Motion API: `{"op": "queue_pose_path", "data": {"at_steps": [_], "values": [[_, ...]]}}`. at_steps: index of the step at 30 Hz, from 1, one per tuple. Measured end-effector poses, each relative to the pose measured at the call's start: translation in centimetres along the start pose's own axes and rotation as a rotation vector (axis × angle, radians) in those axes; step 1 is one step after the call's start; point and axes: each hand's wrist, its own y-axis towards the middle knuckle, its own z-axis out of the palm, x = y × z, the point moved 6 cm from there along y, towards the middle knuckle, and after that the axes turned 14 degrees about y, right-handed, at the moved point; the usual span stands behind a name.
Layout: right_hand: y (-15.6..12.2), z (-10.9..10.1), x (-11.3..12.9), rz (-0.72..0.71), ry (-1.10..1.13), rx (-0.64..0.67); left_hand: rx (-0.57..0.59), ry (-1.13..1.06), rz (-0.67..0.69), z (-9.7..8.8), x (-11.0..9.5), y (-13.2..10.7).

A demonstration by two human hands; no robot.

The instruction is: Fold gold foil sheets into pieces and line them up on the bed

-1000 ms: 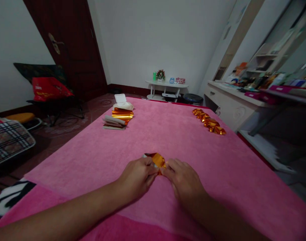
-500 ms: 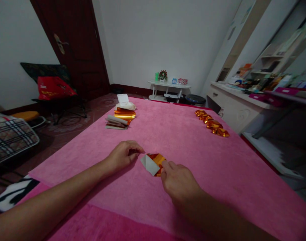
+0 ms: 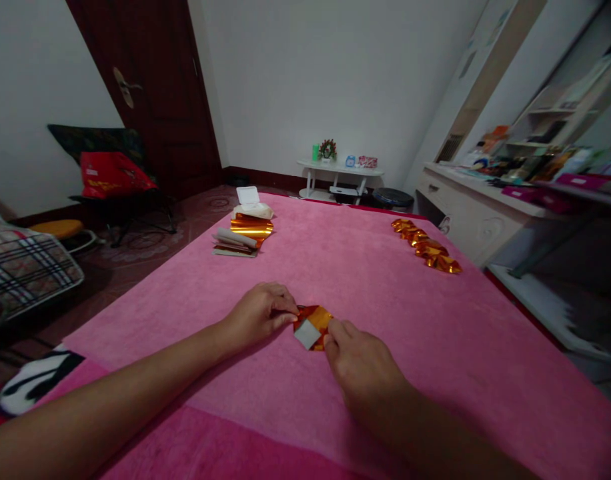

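Note:
A small piece of gold foil paper (image 3: 311, 325), partly folded so its white back shows, lies on the pink cloth (image 3: 365, 293) in front of me. My left hand (image 3: 259, 312) pinches its left edge with curled fingers. My right hand (image 3: 361, 365) pinches its right edge with thumb and forefinger. Both hands rest low on the cloth.
A stack of gold foil sheets (image 3: 250, 228) with a white packet on top sits at the far left of the cloth. A row of several folded gold pieces (image 3: 427, 246) lies at the far right. A dresser (image 3: 465, 207) stands to the right, a chair (image 3: 110, 180) to the left.
My left hand, which had pulled away to the left half a second ago, has come back and taken hold of the paper's left edge. The white flap now shows smaller.

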Motion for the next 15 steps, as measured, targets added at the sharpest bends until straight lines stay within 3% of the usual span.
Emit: {"op": "queue_pose_path", "data": {"at_steps": [5, 15], "values": [[0.3, 0.2, -0.2, 0.009, 0.001, -0.015, -0.042, 0.005, 0.028, 0.1, -0.6, 0.6], [-0.1, 0.5, -0.5, -0.067, -0.056, -0.072, 0.072, 0.106, 0.303, -0.1, -2.0, 0.8]]}}
